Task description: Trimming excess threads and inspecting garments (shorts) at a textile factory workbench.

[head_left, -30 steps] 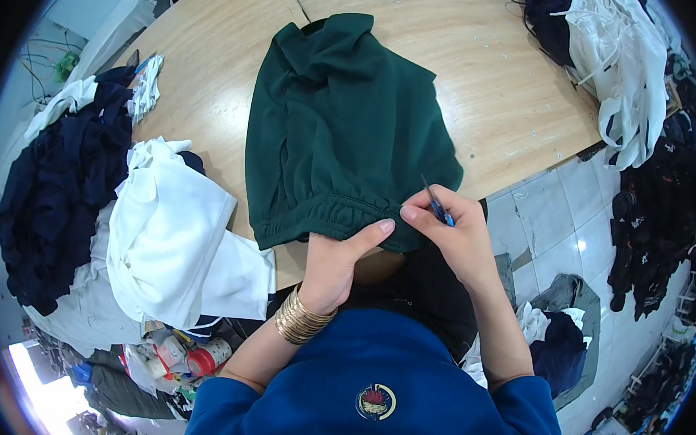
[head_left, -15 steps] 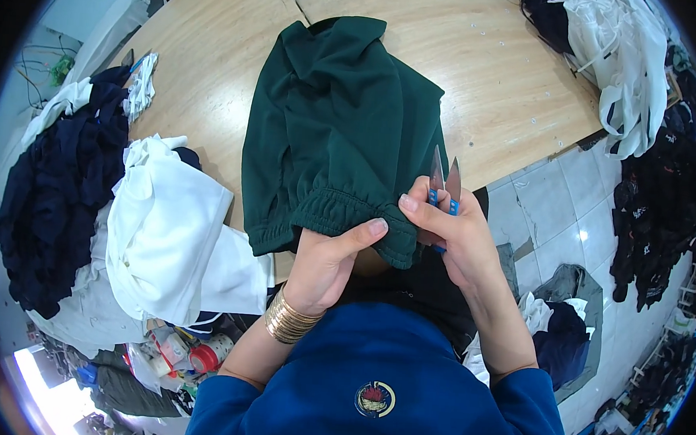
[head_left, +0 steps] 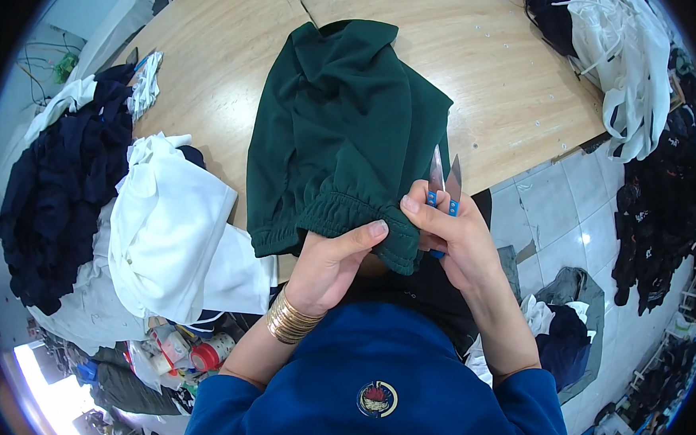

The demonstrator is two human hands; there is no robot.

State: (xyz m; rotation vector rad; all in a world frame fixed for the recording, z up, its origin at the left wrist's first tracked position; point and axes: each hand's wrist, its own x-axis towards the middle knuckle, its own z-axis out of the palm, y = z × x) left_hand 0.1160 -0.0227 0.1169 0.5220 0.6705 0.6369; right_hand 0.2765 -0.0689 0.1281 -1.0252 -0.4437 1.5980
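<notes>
The gathered hem of the dark green garment (head_left: 345, 137) is pinched by the left hand (head_left: 331, 258) while blue-handled snips (head_left: 443, 183), blades parted, are gripped in the right hand (head_left: 450, 236), so the knit could be nicked if the fabric bunches.

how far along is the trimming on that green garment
Done: cannot tell; no cut threads show. In hand: the left hand pinches the gathered elastic hem of the dark green garment at the edge of the wooden table, and the right hand holds blue-handled thread snips, blades open beside the hem. Left: white garments and dark garments lie piled alongside.
</notes>
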